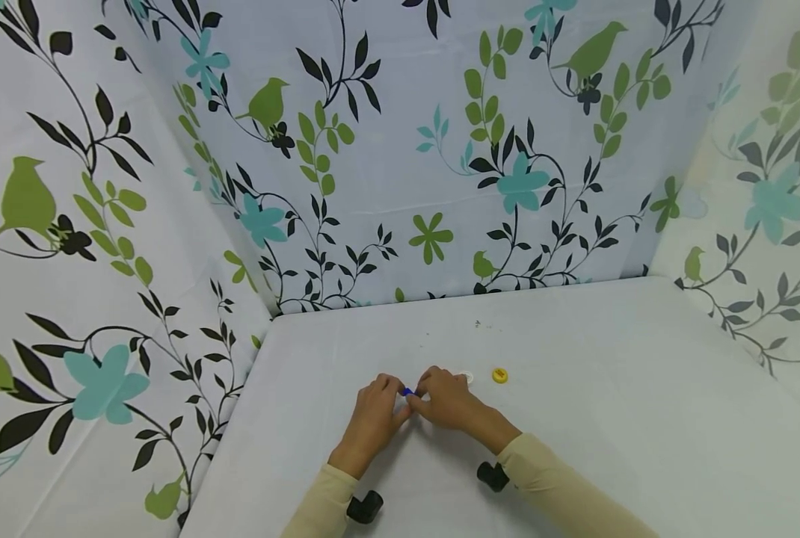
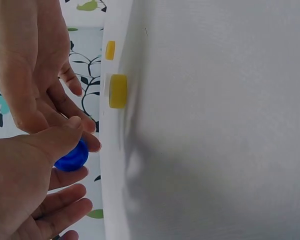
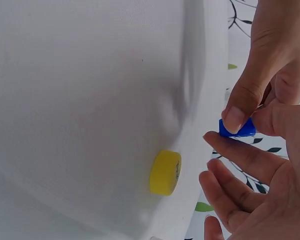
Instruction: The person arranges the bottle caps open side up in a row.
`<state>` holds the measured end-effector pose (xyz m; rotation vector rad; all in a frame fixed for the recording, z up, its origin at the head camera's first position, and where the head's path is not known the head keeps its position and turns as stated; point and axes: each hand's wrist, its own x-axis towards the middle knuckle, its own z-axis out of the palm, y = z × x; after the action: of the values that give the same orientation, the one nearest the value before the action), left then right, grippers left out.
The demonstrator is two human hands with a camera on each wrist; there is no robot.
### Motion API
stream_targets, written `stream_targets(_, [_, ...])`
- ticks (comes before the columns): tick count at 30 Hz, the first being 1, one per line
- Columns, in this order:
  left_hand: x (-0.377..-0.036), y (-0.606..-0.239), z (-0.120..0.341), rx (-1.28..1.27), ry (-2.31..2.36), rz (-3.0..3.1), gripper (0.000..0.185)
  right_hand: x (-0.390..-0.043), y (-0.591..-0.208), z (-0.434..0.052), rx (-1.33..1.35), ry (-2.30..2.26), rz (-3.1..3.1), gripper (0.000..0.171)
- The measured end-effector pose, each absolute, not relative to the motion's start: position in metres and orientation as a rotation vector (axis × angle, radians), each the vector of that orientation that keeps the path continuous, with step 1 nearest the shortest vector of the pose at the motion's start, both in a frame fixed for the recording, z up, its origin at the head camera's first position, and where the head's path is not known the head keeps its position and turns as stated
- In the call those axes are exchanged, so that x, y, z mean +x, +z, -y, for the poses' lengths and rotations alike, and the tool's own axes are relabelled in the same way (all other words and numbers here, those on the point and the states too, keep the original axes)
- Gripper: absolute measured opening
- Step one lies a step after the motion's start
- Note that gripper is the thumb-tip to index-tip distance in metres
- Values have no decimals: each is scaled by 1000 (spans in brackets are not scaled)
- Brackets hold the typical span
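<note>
Hands together over our table (image 1: pixel 642 388), left hand (image 1: pixel 373 418) and right hand (image 1: pixel 448 400) both pinching blue cap (image 1: pixel 407 391) between fingertips, yellow cap (image 1: pixel 499 375) on table just right of our hands.

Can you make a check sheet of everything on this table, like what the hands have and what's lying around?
Surface: white table, nothing spilled.
Job's things: blue cap, pinched between both hands.
Clutter: yellow cap beside the hands; a white cap, partly hidden.
Hands: left hand and right hand meet at the blue cap.
Cables: nothing seen.
Surroundings: curtain with birds and flowers on three sides.
</note>
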<state>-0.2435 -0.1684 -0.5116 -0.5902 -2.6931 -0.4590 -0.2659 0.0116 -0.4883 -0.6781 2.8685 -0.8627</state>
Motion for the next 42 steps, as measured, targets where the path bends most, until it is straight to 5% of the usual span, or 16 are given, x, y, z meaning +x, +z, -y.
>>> stream_targets(42, [-239,-511,172,-613,-432,2799,30,-270,-501,-14,-955,-590,-2944,19])
